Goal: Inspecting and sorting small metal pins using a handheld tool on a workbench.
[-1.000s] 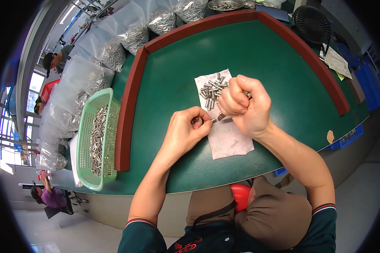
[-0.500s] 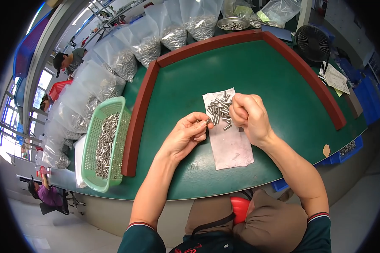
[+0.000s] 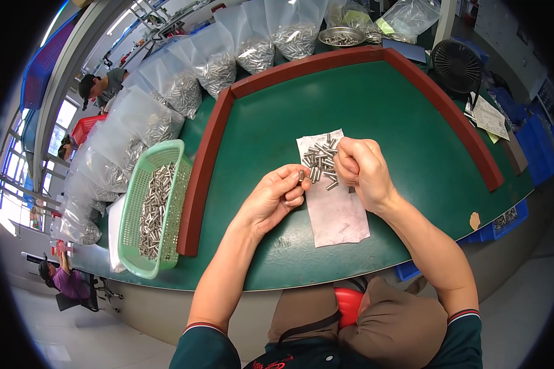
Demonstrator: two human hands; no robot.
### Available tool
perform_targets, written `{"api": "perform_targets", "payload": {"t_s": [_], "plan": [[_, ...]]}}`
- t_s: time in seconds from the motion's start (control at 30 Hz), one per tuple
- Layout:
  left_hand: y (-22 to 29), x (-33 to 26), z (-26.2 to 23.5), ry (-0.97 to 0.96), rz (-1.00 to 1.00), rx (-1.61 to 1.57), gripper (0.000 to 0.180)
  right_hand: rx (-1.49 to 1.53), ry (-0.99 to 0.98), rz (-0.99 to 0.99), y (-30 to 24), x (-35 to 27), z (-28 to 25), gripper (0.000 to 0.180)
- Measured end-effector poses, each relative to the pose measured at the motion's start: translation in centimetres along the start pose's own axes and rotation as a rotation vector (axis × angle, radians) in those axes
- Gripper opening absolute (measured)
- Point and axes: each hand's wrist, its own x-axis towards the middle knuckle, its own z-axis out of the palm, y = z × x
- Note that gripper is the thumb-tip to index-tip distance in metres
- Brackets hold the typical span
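A pile of short metal pins (image 3: 320, 157) lies on the upper part of a stained pale cloth (image 3: 338, 221) on the green tabletop (image 3: 271, 117). Left of the pile, my left hand (image 3: 274, 195) pinches one metal pin (image 3: 301, 176) between thumb and forefinger. My right hand (image 3: 364, 169) is curled into a fist at the pile's right edge, over the cloth. Whatever its fingers enclose is hidden from view.
Dark red wooden rails (image 3: 206, 172) border the tabletop. Outside the left rail stands a green basket (image 3: 126, 227) of metal pins; clear bags (image 3: 215, 67) of metal parts line the far side. A black fan (image 3: 455, 64) stands at the back right. Other people sit at the far left.
The pin in my left fingertips has turned and now shows more upright. My right hand stays closed in nearly the same place.
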Motion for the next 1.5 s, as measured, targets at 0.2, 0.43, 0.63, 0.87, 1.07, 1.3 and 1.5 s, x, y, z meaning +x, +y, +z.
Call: {"api": "perform_targets", "payload": {"t_s": [0.2,0.43,0.63,0.87,1.07,1.3,1.5], "plan": [[0.0,-0.1,1.5,0.174,0.032,0.106,0.036,-0.021,0.012,-0.004,-0.1,0.0,0.0,0.04],[-1.9,0.8,2.9,0.378,0.488,1.105,0.015,-0.01,0.01,-0.016,0.1,0.1,-0.1,0.039],[-3.2,1.7,4.4,0.38,0.569,1.53,0.022,0.005,0.028,-0.026,0.1,0.1,-0.1,0.039],[-3.2,1.8,4.0,0.383,0.564,1.519,0.01,0.025,0.056,0.007,0.2,0.4,-0.4,0.038],[-1.9,0.8,3.1,0.295,0.42,1.25,0.01,0.052,0.065,0.036,-0.1,0.2,-0.6,0.038],[-1.2,0.3,3.1,0.496,0.389,1.4,0.021,0.075,0.051,-0.058,-0.9,0.5,-0.1,0.038],[-2.4,1.1,4.3,0.461,0.391,1.488,0.013,0.13,-0.052,-0.182,-0.5,2.7,0.6,0.038]]}}
